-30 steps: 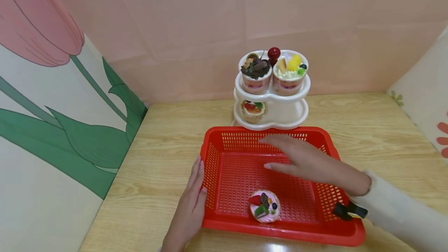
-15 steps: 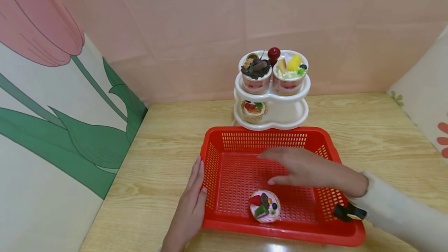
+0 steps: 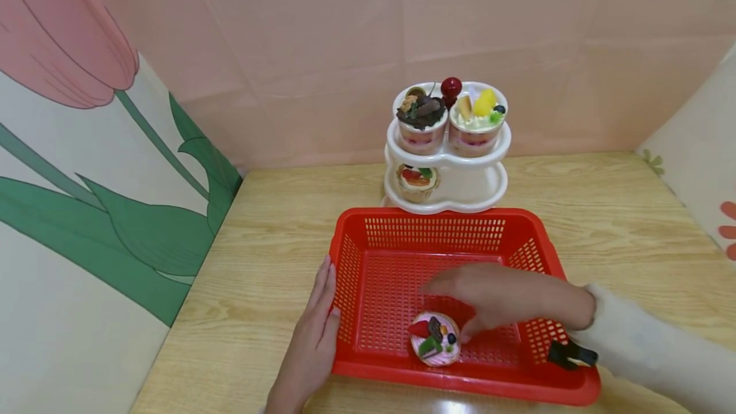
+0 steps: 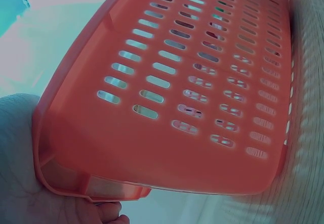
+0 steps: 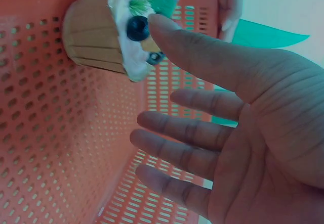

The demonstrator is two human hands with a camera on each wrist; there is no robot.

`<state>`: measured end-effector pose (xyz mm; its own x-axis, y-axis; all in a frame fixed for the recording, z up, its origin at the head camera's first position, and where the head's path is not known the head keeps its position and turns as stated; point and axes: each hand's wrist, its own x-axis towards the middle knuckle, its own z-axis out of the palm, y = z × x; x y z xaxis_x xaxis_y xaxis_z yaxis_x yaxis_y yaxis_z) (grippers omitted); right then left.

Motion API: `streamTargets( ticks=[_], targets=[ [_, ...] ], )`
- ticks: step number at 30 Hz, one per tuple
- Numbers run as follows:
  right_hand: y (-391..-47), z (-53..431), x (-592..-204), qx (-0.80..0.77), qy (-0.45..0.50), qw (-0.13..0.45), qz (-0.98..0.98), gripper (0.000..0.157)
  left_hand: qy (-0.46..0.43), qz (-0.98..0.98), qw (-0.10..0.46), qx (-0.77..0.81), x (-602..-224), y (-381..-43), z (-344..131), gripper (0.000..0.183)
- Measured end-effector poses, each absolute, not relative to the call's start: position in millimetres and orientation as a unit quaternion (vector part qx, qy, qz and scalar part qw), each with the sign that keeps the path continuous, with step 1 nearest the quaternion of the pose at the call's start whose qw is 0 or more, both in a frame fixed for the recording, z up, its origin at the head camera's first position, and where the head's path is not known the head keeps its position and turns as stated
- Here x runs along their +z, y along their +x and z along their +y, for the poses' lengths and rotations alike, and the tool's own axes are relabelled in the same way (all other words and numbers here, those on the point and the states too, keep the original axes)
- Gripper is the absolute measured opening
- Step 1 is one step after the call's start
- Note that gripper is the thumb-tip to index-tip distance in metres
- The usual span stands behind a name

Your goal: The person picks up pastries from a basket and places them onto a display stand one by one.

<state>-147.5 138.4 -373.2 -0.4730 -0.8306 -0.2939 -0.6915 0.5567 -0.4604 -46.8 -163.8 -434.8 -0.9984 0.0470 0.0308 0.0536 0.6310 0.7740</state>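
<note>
Inside a red plastic basket [image 3: 379,372] stands one cupcake [image 3: 435,339] with pink cream and fruit on top, near the front wall. My right hand [image 3: 489,292] is over the basket beside it, fingers apart and holding nothing. In the right wrist view the thumb [image 5: 202,52] overlaps the topping of the cupcake [image 5: 96,29], and the other fingers extend past it. My left hand [image 3: 310,337] rests its straight fingers along the basket's left side. In the left wrist view that hand [image 4: 45,204] lies at the rim of the basket [image 4: 126,153].
Behind the basket stands a white tiered stand [image 3: 471,191]. Its upper tier bears a chocolate-topped dessert cup [image 3: 421,126] and a fruit-topped dessert cup [image 3: 476,123]; a fruit tart [image 3: 416,183] sits lower. A wooden table [image 3: 276,235] lies beneath, with a pink backdrop [image 3: 310,62] behind.
My right hand has come down and toward the front of the basket, closer to the cupcake, its fingers tilting downward. The left hand and the basket stay in place.
</note>
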Motion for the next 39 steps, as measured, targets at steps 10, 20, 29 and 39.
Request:
streamTargets(
  ticks=[10, 20, 29, 39],
  targets=[
    [-143.6, 135.5, -386.5, -0.145, -0.476, 0.273, 0.823, 0.078, -0.031, -0.903, 0.004, -0.429, -435.2, -47.8, -164.0, 0.069],
    [-139.5, 128.9, -397.2, -0.139, -0.479, 0.289, 0.817, 0.083, -0.038, -0.904, 0.009, -0.426, -435.2, -47.8, -163.9, 0.067],
    [-139.2, 123.4, -400.3, -0.137, -0.497, 0.284, 0.809, 0.079, -0.035, -0.904, 0.011, -0.427, -434.5, -46.2, -163.7, 0.067],
    [-136.8, 121.8, -403.1, -0.12, -0.471, 0.299, 0.821, 0.09, -0.034, -0.906, 0.008, -0.422, -434.9, -46.2, -163.3, 0.067]
  ],
)
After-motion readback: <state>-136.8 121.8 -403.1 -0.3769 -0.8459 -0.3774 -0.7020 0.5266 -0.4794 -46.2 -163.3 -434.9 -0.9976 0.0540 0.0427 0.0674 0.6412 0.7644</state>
